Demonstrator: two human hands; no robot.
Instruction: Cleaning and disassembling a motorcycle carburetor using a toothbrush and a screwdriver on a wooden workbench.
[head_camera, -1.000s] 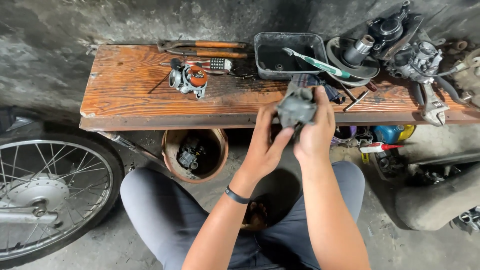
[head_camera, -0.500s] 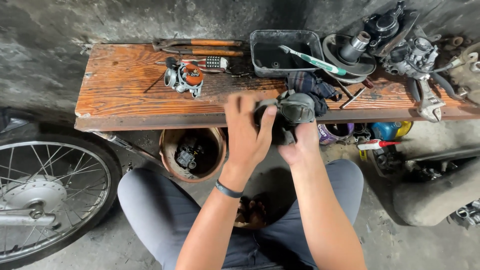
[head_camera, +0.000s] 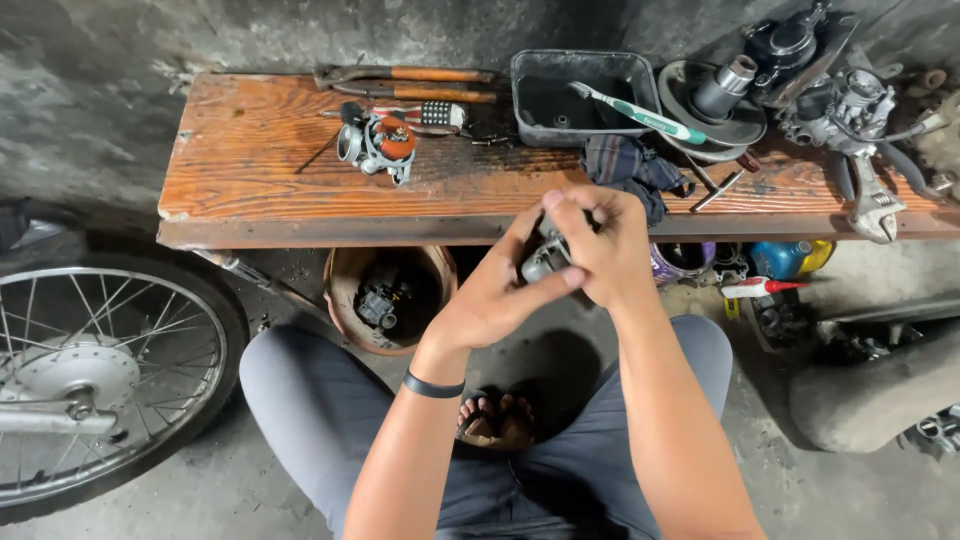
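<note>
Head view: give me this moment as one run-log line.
left hand: holds metal part | right hand: grip on same part | place: above wooden bench edge | cloth behind

1. Bench plank (head_camera: 260, 170): orange-brown, worn grain.
2. Tray (head_camera: 535, 75): dark grey.
3. Toothbrush (head_camera: 640, 115): green and white.
4. Cloth (head_camera: 625, 165): dark plaid.
5. Wristband (head_camera: 433, 386): black.
6. Trousers (head_camera: 320, 420): grey.

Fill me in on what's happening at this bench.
A seated person holds a small metal part in both hands, the left hand cupping it from below, the right hand gripping it from above. It is held in front of the wooden bench, where pliers, a tray, a toothbrush and a rag lie.
</note>
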